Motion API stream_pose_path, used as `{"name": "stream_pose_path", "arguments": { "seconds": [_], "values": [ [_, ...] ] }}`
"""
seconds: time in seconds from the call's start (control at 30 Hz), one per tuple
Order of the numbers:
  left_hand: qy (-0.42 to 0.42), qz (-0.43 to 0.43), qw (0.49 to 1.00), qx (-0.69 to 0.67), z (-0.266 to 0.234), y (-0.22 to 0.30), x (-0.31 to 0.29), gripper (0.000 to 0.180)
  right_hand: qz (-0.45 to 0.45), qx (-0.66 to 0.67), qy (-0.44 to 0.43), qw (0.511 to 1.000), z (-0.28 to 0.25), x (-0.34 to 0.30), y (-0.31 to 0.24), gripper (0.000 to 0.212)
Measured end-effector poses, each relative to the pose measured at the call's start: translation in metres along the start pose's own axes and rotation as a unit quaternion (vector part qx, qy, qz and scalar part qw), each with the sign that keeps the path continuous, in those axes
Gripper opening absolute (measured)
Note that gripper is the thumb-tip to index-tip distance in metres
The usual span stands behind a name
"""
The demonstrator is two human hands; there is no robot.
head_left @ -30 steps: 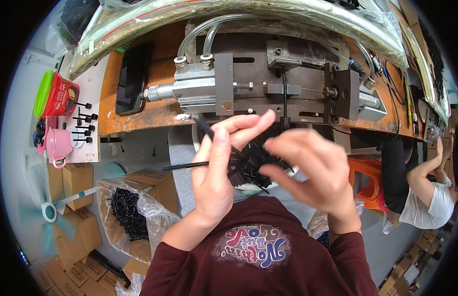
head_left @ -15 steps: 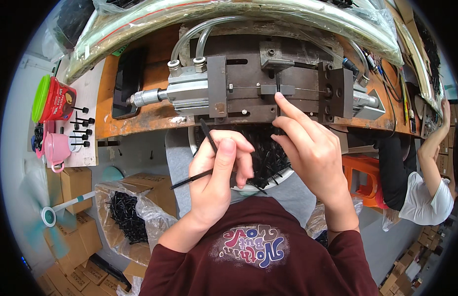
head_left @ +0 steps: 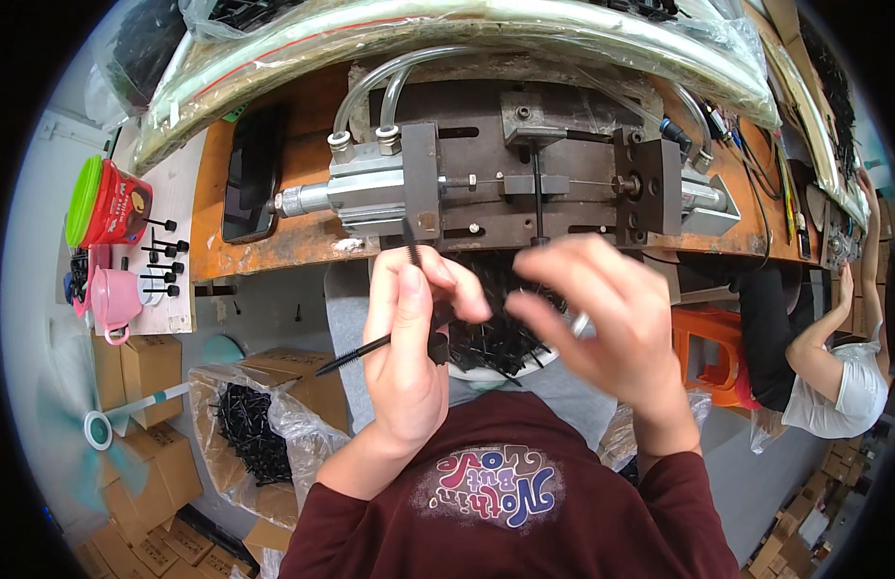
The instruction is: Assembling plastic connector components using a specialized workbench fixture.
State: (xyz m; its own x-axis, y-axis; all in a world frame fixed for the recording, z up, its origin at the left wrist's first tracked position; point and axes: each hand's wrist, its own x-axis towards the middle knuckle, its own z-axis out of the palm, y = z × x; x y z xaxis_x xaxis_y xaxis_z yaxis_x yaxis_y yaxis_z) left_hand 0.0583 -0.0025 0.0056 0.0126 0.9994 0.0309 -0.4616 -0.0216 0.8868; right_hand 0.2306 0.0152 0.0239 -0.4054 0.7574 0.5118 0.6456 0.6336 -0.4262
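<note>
My left hand (head_left: 409, 347) is closed around black mascara wands (head_left: 354, 354). One bristled end sticks out to the left and another points up past the fingertips. To the right, my right hand (head_left: 602, 323) hovers over the near side of the bowl, blurred, its thumb and fingers apart with nothing visible between them. Beneath both hands, a white bowl (head_left: 541, 361) on my lap holds many black wands (head_left: 495, 338). Beyond them, a metal clamping fixture (head_left: 476, 207) has a black wand (head_left: 538, 188) standing across its middle block, its lower end toward me.
A phone (head_left: 251, 183) lies left of the fixture. Clear air hoses (head_left: 394, 92) arch over it. A red tub (head_left: 119, 203) and a pink cup (head_left: 117, 297) stand far left. A bag-lined carton (head_left: 254, 434) holds more black pieces. Another person (head_left: 833, 386) sits at the right beyond an orange stool (head_left: 708, 352).
My right hand has drawn back from the fixture's middle block toward me, leaving a black wand in view there. A thin rod extends from each side cylinder. My left hand keeps its wands.
</note>
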Motion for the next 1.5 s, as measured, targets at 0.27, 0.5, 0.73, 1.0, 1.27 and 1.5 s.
{"name": "stream_pose_path", "arguments": {
  "seconds": [0.27, 0.5, 0.73, 1.0, 1.27, 1.5],
  "values": [
    [-0.075, -0.062, 0.995, -0.013, 0.016, -0.005, -0.007, 0.028, -0.085, 0.122, 0.027, 0.988, 0.013, -0.016, -0.022, 0.03],
    [-0.097, -0.077, 0.992, 0.031, 0.01, -0.017, -0.004, 0.038, -0.024, 0.146, -0.025, 0.989, 0.001, -0.016, -0.018, 0.032],
    [-0.096, -0.087, 0.987, 0.09, -0.012, -0.005, -0.003, 0.032, 0.029, 0.01, -0.02, 0.999, -0.002, -0.014, 0.005, 0.028],
    [-0.181, -0.164, 0.967, 0.069, -0.012, 0.003, -0.005, 0.053, 0.006, -0.224, -0.103, 0.969, 0.005, 0.0, 0.003, 0.026],
    [-0.154, -0.134, 0.979, -0.013, -0.012, 0.023, -0.004, 0.072, 0.019, -0.209, -0.132, 0.969, -0.002, 0.009, -0.002, 0.031],
    [-0.047, 0.057, 0.986, 0.153, -0.015, 0.037, -0.004, 0.04, -0.015, -0.101, -0.045, 0.994, -0.027, 0.035, 0.016, 0.023]
  ]
}}
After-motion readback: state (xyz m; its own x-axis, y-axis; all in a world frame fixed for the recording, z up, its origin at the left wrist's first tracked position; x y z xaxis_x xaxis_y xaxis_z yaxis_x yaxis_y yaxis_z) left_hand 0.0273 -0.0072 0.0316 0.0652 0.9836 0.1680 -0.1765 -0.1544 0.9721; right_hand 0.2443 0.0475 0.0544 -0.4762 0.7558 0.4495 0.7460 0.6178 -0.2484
